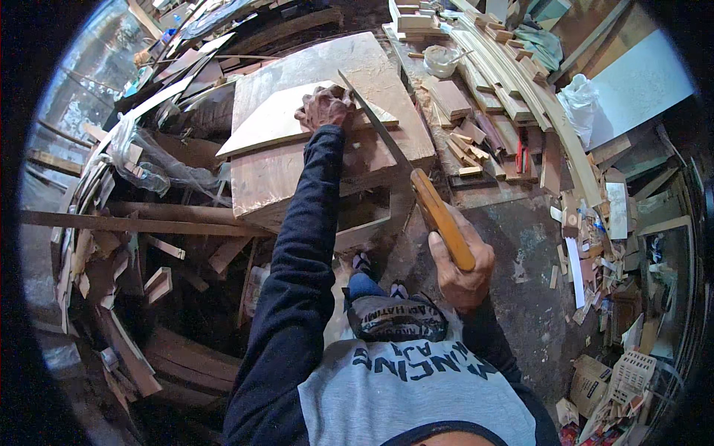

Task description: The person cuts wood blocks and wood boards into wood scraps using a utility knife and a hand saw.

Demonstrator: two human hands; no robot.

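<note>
A pale wooden board (260, 123) lies on a thick plywood block (379, 56). My left hand (326, 108) rests with curled fingers on the board's right part, pressing on it. My right hand (462, 267) is closed round the wooden handle of a long hand saw (383, 130). The blade slants up and away, over the board just right of my left hand, its tip near the far edge. Whether its teeth touch the wood I cannot tell.
A bench (491, 186) at the right holds stacked strips, offcuts, a bag (442, 61) and red tools (523, 149). A long plank (130, 221) juts across the left side. Scrap wood and a cardboard box (593, 384) lie on the floor (520, 253) around my feet.
</note>
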